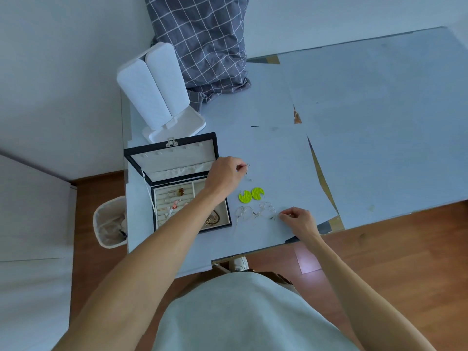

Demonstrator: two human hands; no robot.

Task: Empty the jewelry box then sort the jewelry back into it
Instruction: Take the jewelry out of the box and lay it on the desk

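Note:
A dark jewelry box (162, 196) with a cream lining stands open on the pale blue table (354, 122), its lid (172, 158) tilted back. Rings, small earrings and a dark bracelet lie in its compartments. My left hand (224, 173) hovers right of the lid, pinching a thin silver earring (247, 169) that dangles above the table. Two lime-green disc earrings (251, 195) lie on the table below it. Beside them rest silver wire hoop earrings (255, 212). My right hand (298, 220) rests on the table, its fingertips pinched at the right end of the hoops.
A white folding mirror stand (157, 92) sits behind the box. A grey checked cloth (202, 46) hangs at the table's back. A small white bin (110, 221) stands on the wooden floor left of the table. The table's front edge runs close to my body.

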